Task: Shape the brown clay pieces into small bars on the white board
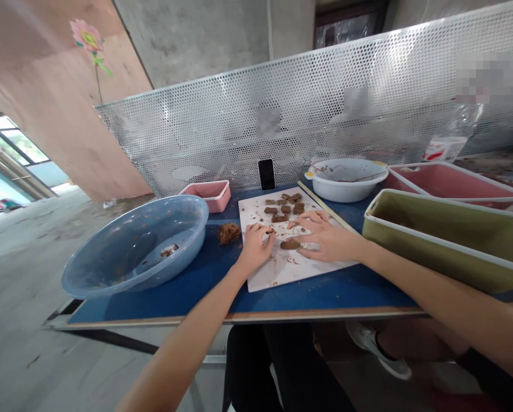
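The left hand (256, 245) curls shut on a brown dough bit (268, 232), the right hand (325, 236) lies open and flat, seemingly pinning the white board (282, 272) beside a shaped piece (289, 245)

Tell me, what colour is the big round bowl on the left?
The big bowl is see-through light blue, best seen in the head view.

The white board (282, 269), smeared brown, carries dark brown pieces (289, 244) and lies on a deep blue bench (188, 292). Left of the board are an orange-brown lump (228, 232), a translucent pale blue basin (123, 252) and a pink tray (216, 197). Behind it stand a black phone (266, 174), a white bowl (346, 189) and a silver screen (239, 114) dotted with holes; to its right are an olive bin (432, 246) with a white rim and a red one (454, 183).
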`<move>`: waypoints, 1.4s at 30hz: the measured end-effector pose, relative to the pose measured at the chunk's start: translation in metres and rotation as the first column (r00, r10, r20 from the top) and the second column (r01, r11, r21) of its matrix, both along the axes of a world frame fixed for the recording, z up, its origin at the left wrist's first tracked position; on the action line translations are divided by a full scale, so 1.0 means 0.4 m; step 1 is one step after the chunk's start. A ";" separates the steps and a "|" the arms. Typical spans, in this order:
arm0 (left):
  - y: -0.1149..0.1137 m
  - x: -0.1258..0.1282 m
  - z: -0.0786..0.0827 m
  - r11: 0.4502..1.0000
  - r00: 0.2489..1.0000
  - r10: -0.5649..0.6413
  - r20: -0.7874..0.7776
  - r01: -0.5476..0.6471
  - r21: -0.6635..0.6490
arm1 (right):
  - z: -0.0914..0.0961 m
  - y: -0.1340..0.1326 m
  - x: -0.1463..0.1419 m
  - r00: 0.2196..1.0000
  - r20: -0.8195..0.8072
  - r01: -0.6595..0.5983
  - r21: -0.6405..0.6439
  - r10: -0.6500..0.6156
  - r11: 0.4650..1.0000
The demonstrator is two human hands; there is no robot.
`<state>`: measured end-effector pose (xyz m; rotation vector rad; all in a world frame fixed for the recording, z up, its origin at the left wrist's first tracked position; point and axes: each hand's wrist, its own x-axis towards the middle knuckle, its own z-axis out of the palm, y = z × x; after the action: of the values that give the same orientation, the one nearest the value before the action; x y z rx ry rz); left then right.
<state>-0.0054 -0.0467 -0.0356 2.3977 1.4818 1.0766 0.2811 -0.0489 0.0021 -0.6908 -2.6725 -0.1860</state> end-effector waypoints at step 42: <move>-0.002 0.008 0.004 1.000 1.000 0.018 0.002 -0.018 -0.002 | -0.032 0.011 -0.032 0.995 0.032 0.101 -0.248 -0.097 0.963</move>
<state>-0.0022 -0.0475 -0.0340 2.3863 1.5060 1.0804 0.2684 -0.0445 -0.0106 -0.9044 -2.7082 0.1221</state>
